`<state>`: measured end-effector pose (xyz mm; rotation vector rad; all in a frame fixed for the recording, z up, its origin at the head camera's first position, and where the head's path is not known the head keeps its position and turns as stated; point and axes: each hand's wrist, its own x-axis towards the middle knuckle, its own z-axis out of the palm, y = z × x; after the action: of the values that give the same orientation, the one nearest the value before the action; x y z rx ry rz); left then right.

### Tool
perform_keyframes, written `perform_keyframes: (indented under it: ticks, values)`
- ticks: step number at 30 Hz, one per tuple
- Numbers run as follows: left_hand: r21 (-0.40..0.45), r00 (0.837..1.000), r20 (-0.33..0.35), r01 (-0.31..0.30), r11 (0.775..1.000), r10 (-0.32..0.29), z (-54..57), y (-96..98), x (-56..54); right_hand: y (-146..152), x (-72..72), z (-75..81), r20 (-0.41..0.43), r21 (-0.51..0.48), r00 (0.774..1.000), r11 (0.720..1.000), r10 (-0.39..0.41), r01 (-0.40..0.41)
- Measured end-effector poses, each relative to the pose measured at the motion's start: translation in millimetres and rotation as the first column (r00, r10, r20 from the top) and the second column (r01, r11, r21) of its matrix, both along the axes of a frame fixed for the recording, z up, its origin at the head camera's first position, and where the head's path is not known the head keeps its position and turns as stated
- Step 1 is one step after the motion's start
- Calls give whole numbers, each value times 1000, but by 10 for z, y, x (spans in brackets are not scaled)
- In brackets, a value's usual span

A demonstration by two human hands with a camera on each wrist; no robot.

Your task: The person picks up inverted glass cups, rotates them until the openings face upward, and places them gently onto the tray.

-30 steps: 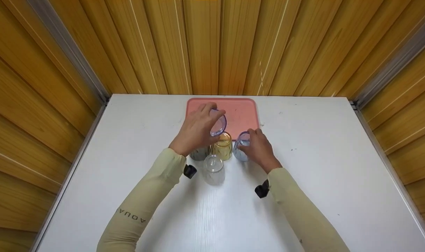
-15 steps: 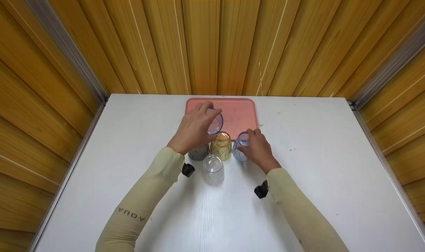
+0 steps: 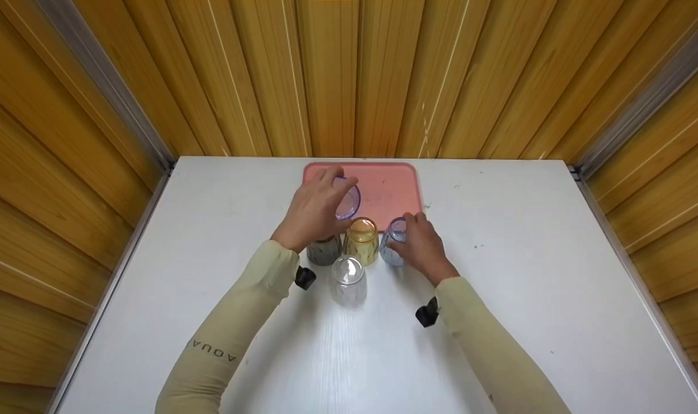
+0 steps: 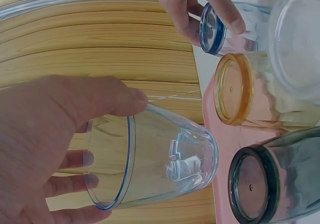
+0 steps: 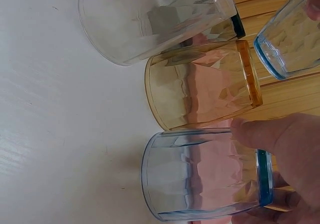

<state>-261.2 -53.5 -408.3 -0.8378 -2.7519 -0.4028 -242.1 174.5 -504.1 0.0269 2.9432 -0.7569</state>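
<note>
My left hand [image 3: 310, 211] grips a pale blue drinking glass [image 4: 165, 159] by its rim end, thumb on one side and fingers on the other. In the head view this glass overlaps the pink tray, and its base points down in the left wrist view. Farther right, my right hand [image 3: 422, 246] holds another blue glass [image 5: 200, 176] around its upper end; that one stands upside down on the table. Between the hands an upside-down amber glass [image 3: 361, 247] stands beside a dark grey glass [image 3: 324, 253], partly covered by my left hand. A clear glass [image 3: 349, 284] stands in front.
The pink tray [image 3: 392, 192] lies at the back of the white table [image 3: 498, 230], just behind the row of glasses. Wood-patterned panels [image 3: 332, 75] rise behind the table and along both sides.
My left hand has drifted slightly left with its glass, showing more of the amber one. The right hand stays on its blue glass. The whole head view has shifted a little.
</note>
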Motion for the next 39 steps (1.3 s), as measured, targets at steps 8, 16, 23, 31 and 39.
perform_keyframes:
  ticks: [8, 16, 23, 31, 39]
  values:
    - [-22, 999, 20, -26, 999, 27, -18, -25, -35, -7, 2, -17, -18, 14, 1000, 1000, 1, -1]
    - [-23, 999, 10, -40, 999, 41, -74, -34, -98, -2, 12, -26, -22, 5, 1000, 1000, 2, -2]
    - [-17, 998, 30, -53, 998, 54, -110, -58, -148, -8, 16, -23, -23, 0, 1000, 1000, -1, 1]
    - [-2, 992, 101, -76, 997, 76, -111, -63, -196, 1, 6, -35, -30, -2, 999, 1000, -10, 10]
    - [-7, 989, 116, -93, 996, 94, -163, -66, -243, -1, 12, -40, -41, -6, 999, 1000, -13, 13]
